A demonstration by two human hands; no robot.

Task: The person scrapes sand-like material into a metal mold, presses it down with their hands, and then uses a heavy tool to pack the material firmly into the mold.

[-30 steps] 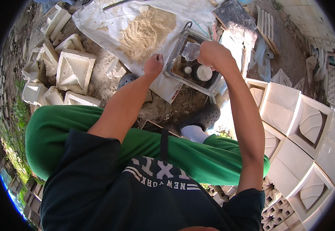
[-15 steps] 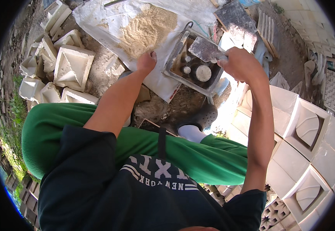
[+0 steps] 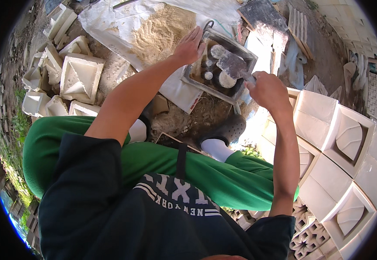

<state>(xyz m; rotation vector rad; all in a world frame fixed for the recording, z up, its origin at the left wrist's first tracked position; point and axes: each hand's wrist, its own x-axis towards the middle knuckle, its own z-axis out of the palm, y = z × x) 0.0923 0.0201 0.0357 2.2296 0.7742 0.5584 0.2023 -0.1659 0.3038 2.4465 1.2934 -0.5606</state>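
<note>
My right hand point(image 3: 268, 90) is wrapped round the handle of a trowel point(image 3: 232, 65). The trowel's grey, dusty blade lies over a square mould box point(image 3: 245, 51), partly covering the round pieces inside. A large pale disc point(image 3: 227, 80) and several smaller round tops show in the box, with dark gaps between them. My left hand point(image 3: 189, 47) rests on the box's left side, fingers stretched out and close together, holding nothing. A curved handle point(image 3: 208, 25) stands at the box's far corner.
A pile of sandy powder point(image 3: 164, 30) lies on a white sheet point(image 3: 106, 26) beyond my left hand. Broken pale blocks point(image 3: 82, 73) are heaped at left. Stacked patterned blocks point(image 3: 349, 134) stand at right. A dark board point(image 3: 264, 17) lies at the back.
My left hand has moved from beside the powder to the box's left side, its fingers now stretched out. The right hand has drawn nearer, the trowel blade shifting over the round pieces.
</note>
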